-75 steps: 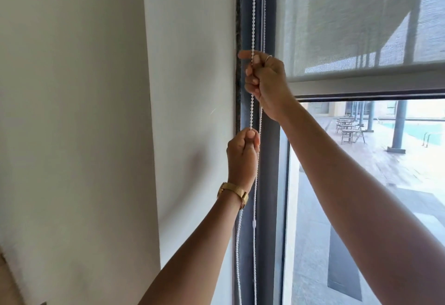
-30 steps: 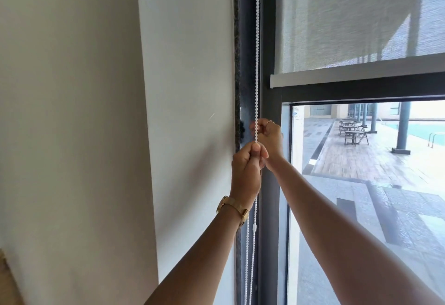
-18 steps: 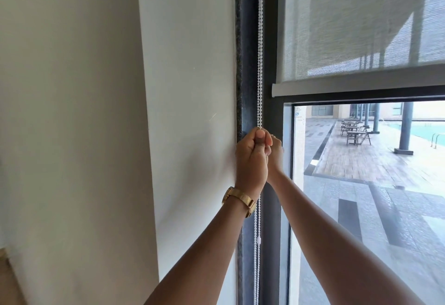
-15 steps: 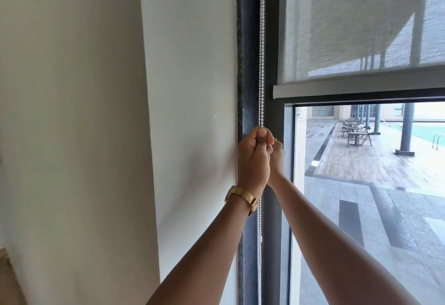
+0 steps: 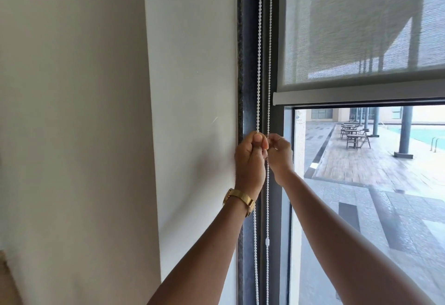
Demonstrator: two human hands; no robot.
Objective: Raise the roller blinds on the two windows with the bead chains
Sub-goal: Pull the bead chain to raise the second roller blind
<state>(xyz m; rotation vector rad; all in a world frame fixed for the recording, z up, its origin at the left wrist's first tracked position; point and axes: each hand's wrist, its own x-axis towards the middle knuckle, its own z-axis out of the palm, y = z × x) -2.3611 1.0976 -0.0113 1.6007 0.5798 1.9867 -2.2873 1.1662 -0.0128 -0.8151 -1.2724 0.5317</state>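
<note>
Beads, small, round and white, run in two thin strands down the dark window frame point(image 5: 250, 64) — that is the bead chain point(image 5: 259, 51), hanging just right of the smooth pale wall point(image 5: 192, 64). Left hand point(image 5: 250, 157) is up against that frame, curled into a fist, thumb pressed on top, clamped on the left strand right where it enters the fist. Right hand point(image 5: 280, 153) sits just beside it on the frame's glass side, touching or nearly touching the left; fingertips pinched together at the right strand, a slim ring on one finger, though whether the beads are truly caught in that pinch I cannot tell. A gold mesh-band watch point(image 5: 239, 200) wraps the left wrist. Below the hands both strands drop straight along the frame, and a small white oblong connector point(image 5: 267, 241) sits on the right strand. Up and right of the frame, the roller blind point(image 5: 361, 27) shows grey woven mesh, semi-sheer, with a flat pale bottom bar point(image 5: 361, 94) ending level with the frame's cross rail. Under that bar, clear glass point(image 5: 373, 184) gives onto a tiled terrace.
</note>
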